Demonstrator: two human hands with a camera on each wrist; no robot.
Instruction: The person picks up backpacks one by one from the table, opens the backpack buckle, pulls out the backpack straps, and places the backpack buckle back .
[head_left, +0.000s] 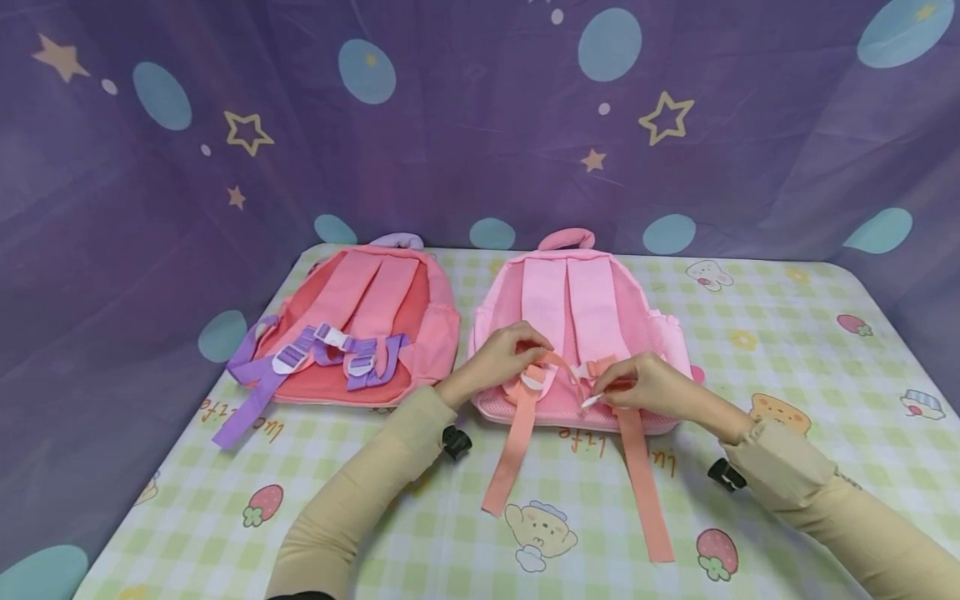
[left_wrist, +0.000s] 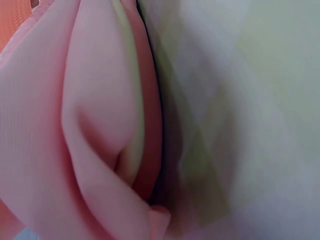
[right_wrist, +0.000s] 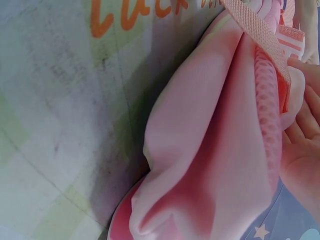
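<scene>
A pink backpack (head_left: 506, 279) lies on the table with its shoulder straps facing up. My left hand (head_left: 502, 354) pinches an orange webbing strap (head_left: 558, 360) over the left half of its back panel. My right hand (head_left: 645, 385) pinches a small white buckle piece (head_left: 591, 402) on the webbing, low on the panel. The left wrist view is filled by the bag's soft pink side (left_wrist: 35, 115), with the hand's work out of sight. From the right wrist, the palm of my right hand (right_wrist: 305, 150) shows beside the mesh edge of the backpack (right_wrist: 210, 145).
A coral backpack (head_left: 442, 354) with purple webbing (head_left: 258, 408) and a fastened white buckle (head_left: 330, 337) lies to the left. Two loose orange strap ends, the left one (head_left: 510, 467) and the right one (head_left: 647, 500), trail toward me over the checked tablecloth (head_left: 420, 533). A purple curtain (head_left: 480, 142) stands behind.
</scene>
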